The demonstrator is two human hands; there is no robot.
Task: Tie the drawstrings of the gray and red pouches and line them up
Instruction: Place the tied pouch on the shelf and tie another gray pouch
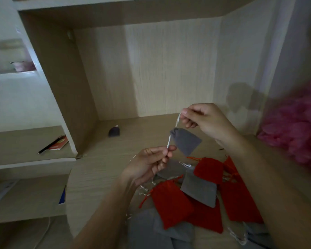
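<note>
A gray pouch (186, 141) hangs in the air above the desk, its mouth cinched. My left hand (151, 163) pinches the lower end of its silver drawstring (168, 143). My right hand (203, 118) pinches the upper end, and the string is pulled taut between the two hands. Beneath them lies a loose pile of pouches: a red pouch (171, 202) in front, a gray pouch (198, 190) across the middle, another red pouch (209, 169) behind it. A single dark gray pouch (114, 132) stands far back on the desk.
The wooden desk (104, 169) sits inside an alcove with side walls and a shelf overhead. Open shelves on the left hold a red booklet and a pencil (55, 143). A pink fluffy mass (298, 126) fills the right side.
</note>
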